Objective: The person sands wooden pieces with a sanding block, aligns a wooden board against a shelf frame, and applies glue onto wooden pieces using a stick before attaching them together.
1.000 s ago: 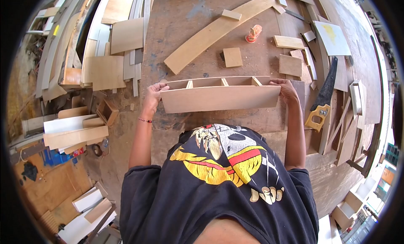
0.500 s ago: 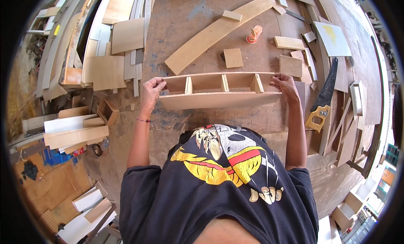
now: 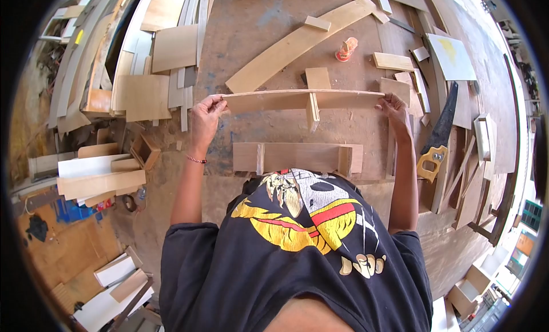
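A long thin plywood strip is stretched between my two hands above the workbench. My left hand pinches its left end. The right end sits between the fingers of my right hand. One short wooden divider juts from the strip's middle toward me. Closer to my body, a second plywood strip lies on the bench. Two short dividers stand on it, a left one and a right one. My shirt hides part of its near edge.
Beyond the strip lie a square wood block, a long board and an orange-and-white container. A handsaw rests at the right among offcuts. Stacked panels crowd the left side.
The divided plywood frame has come apart into two strips. The far strip rose in my hands with the middle divider; the near one dropped onto the bench with the other two.
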Action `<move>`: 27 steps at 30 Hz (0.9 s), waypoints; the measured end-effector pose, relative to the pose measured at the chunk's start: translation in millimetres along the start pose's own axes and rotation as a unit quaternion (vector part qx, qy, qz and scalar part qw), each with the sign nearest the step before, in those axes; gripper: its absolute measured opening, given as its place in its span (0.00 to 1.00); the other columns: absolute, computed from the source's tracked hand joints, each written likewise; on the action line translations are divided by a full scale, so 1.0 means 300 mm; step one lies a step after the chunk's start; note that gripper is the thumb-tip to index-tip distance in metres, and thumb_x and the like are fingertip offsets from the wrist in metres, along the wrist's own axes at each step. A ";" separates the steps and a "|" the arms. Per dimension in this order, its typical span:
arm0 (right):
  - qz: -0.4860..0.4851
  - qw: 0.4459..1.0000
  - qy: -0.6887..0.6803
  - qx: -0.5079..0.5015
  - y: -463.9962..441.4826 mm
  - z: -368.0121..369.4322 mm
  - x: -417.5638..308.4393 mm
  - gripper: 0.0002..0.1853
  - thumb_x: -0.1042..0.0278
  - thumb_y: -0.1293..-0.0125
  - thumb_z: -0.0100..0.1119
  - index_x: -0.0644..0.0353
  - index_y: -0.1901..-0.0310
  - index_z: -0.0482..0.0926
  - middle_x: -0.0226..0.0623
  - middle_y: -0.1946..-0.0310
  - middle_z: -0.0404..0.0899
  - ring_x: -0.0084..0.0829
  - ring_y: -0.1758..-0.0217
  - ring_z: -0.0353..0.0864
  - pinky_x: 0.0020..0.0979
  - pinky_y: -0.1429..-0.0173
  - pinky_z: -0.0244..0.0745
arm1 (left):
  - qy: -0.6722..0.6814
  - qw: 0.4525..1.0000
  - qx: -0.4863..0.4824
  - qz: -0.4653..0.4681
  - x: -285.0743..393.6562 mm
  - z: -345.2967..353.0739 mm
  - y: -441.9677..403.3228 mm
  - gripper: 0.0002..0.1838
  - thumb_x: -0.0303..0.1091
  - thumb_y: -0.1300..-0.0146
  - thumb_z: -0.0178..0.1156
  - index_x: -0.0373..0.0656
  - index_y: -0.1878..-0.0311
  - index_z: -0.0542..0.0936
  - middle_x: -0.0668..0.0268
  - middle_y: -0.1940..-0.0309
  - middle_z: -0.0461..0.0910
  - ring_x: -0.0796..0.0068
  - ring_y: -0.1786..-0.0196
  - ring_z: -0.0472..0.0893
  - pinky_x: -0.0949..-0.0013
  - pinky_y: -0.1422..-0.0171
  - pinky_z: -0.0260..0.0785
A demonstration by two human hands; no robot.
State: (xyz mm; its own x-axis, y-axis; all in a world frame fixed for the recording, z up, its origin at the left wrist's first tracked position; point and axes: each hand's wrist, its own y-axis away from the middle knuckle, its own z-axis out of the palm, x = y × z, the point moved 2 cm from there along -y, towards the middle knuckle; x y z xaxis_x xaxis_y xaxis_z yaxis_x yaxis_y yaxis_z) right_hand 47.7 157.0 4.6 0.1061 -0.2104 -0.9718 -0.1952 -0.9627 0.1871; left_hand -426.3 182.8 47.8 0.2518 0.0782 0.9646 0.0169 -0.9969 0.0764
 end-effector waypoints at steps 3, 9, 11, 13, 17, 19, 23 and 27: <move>-0.004 0.999 -0.019 0.029 0.063 0.020 -0.018 0.07 0.71 0.36 0.57 0.65 0.61 0.78 0.31 0.69 0.79 0.21 0.66 0.78 0.22 0.60 0.78 | -0.009 1.000 0.023 0.020 0.022 -0.001 0.049 0.07 0.24 0.40 0.57 0.32 0.60 0.80 0.69 0.68 0.80 0.84 0.64 0.77 0.78 0.57 0.71; -0.004 0.998 -0.051 0.047 0.178 0.034 -0.078 0.08 0.72 0.36 0.56 0.67 0.59 0.77 0.37 0.62 0.79 0.24 0.60 0.79 0.22 0.55 0.76 | 0.027 0.995 0.077 0.061 0.084 0.000 0.141 0.08 0.22 0.40 0.58 0.34 0.57 0.81 0.70 0.63 0.79 0.84 0.61 0.76 0.79 0.55 0.70; -0.006 0.999 -0.036 0.035 0.232 0.027 -0.086 0.09 0.72 0.36 0.56 0.68 0.57 0.77 0.38 0.61 0.79 0.24 0.59 0.79 0.22 0.53 0.74 | 0.058 0.994 0.085 0.044 0.085 0.001 0.184 0.09 0.22 0.40 0.58 0.34 0.56 0.81 0.70 0.62 0.79 0.84 0.61 0.75 0.79 0.54 0.69; -0.008 0.999 -0.020 0.026 0.290 0.018 -0.097 0.11 0.73 0.37 0.57 0.69 0.55 0.77 0.38 0.60 0.79 0.24 0.58 0.79 0.21 0.51 0.73 | 0.081 0.988 0.106 0.077 0.089 0.003 0.218 0.10 0.20 0.39 0.56 0.36 0.55 0.81 0.69 0.61 0.78 0.84 0.61 0.75 0.79 0.54 0.69; 0.032 0.999 -0.016 0.017 0.383 0.036 -0.122 0.19 0.66 0.35 0.53 0.71 0.47 0.73 0.39 0.58 0.80 0.22 0.55 0.77 0.20 0.46 0.67 | 0.050 0.987 0.111 0.109 0.091 0.000 0.296 0.11 0.21 0.39 0.56 0.35 0.54 0.80 0.68 0.58 0.78 0.84 0.60 0.75 0.80 0.54 0.69; 0.043 0.987 -0.134 0.075 0.414 0.044 -0.134 0.16 0.69 0.39 0.59 0.69 0.52 0.77 0.36 0.61 0.80 0.20 0.59 0.76 0.18 0.51 0.69 | 0.183 0.974 0.110 0.073 0.074 0.000 0.328 0.09 0.22 0.39 0.57 0.33 0.56 0.80 0.68 0.59 0.78 0.83 0.61 0.76 0.80 0.56 0.69; 0.016 0.991 -0.046 0.123 0.439 0.044 -0.055 0.14 0.73 0.42 0.62 0.68 0.55 0.78 0.36 0.62 0.80 0.21 0.60 0.77 0.19 0.53 0.71 | 0.213 0.968 0.129 -0.009 0.044 -0.005 0.366 0.09 0.24 0.41 0.60 0.33 0.57 0.80 0.67 0.60 0.79 0.83 0.62 0.76 0.81 0.57 0.69; 0.015 0.984 -0.091 0.153 0.465 0.071 -0.047 0.16 0.79 0.48 0.66 0.67 0.56 0.77 0.36 0.62 0.80 0.21 0.61 0.77 0.20 0.53 0.72 | 0.230 0.963 0.138 -0.027 0.018 -0.012 0.387 0.11 0.21 0.43 0.61 0.32 0.56 0.79 0.66 0.62 0.79 0.83 0.63 0.76 0.82 0.57 0.70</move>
State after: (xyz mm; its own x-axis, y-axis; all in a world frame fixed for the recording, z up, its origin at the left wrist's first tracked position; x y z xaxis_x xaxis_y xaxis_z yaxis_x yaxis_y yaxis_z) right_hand -1.7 29.3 41.5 -0.0754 -0.1774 -0.9812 -0.4831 -0.8543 0.1916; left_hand -426.4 67.6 62.8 -0.2113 0.0602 0.9756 0.2907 -0.9491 0.1215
